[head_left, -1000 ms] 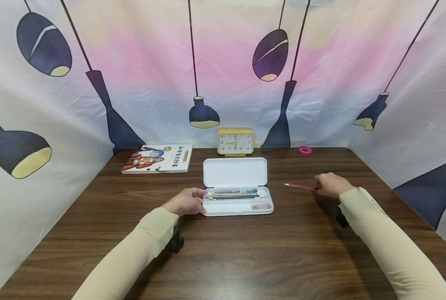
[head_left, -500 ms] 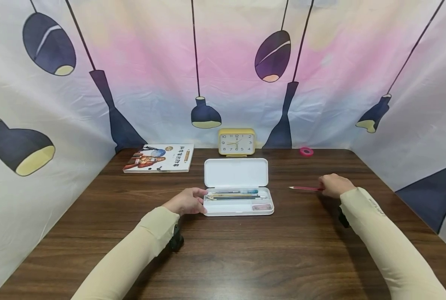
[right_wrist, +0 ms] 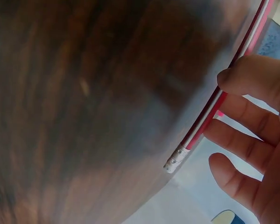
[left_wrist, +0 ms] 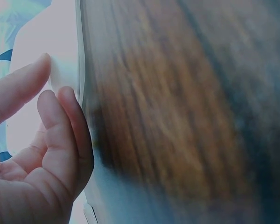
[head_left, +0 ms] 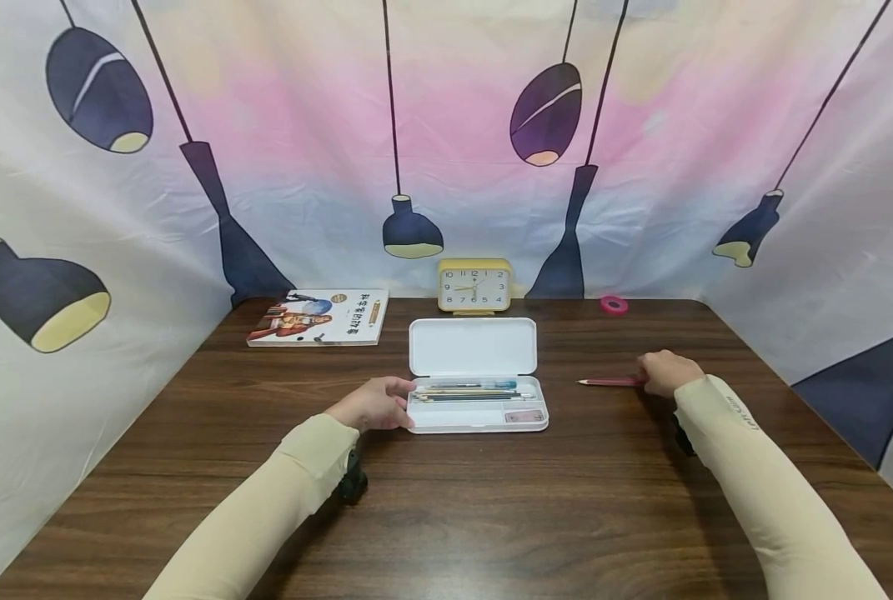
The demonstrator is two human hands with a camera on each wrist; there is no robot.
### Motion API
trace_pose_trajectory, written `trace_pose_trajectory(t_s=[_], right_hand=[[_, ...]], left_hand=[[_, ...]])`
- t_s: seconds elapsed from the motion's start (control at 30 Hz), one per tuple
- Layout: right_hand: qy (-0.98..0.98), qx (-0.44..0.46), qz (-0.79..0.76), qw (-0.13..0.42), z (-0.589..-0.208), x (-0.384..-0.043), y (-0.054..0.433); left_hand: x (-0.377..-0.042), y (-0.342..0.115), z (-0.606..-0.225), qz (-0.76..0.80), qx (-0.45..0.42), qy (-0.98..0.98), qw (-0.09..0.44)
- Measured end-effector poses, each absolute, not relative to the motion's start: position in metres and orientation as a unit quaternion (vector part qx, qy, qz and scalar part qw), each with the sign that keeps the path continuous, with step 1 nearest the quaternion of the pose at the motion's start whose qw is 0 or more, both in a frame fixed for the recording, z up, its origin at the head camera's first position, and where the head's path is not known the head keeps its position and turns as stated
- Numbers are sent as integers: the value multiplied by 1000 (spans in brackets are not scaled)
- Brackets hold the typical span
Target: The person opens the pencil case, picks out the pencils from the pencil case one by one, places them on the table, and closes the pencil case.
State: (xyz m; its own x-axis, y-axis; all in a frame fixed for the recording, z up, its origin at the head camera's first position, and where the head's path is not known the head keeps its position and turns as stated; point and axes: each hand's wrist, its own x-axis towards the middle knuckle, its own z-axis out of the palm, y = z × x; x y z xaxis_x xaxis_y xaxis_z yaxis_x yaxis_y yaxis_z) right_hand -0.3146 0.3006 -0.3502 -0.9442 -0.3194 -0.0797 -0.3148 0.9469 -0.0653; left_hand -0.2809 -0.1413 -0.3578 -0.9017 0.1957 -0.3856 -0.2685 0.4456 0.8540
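Pencil (head_left: 609,382), pinched by the right hand (head_left: 669,372), points sideways toward the pencil case (head_left: 457,417) gripped by the left hand (head_left: 373,403).

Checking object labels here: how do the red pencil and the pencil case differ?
The red pencil is slim and mainly red; the pencil case is broad and white. The right hand pinches the pencil, while the left hand holds the case's left end. Both have a hand on them.
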Motion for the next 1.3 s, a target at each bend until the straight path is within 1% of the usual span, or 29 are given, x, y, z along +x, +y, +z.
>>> trace_pose_trajectory(t_s=[0.17,0.33,0.6,0.77,0.87,1.0,1.17,1.3], right_hand=[[985,-156,-45,58,-355,-319,304],[978,-154,-129,53,-343,-323,296],[951,-184,-249,9,-322,-314,268],[935,-216,-281,-31,-318,-313,247],[928,-229,-291,-39,-318,-314,233],[923,-244,-295,-32,-317,-312,213],[921,-251,-298,2,-318,-309,189],[918,-255,-302,18,-320,-308,173]], left_hand=[[-280,-141,-357,526,-25,820,223],[-279,-142,-357,527,-23,820,223],[-278,-142,-354,526,-16,821,221],[-281,-142,-359,526,-28,821,218],[-281,-142,-358,526,-32,821,218],[-280,-142,-356,530,-31,818,219],[-279,-141,-356,532,-27,817,220],[-279,-140,-356,536,-27,815,219]])
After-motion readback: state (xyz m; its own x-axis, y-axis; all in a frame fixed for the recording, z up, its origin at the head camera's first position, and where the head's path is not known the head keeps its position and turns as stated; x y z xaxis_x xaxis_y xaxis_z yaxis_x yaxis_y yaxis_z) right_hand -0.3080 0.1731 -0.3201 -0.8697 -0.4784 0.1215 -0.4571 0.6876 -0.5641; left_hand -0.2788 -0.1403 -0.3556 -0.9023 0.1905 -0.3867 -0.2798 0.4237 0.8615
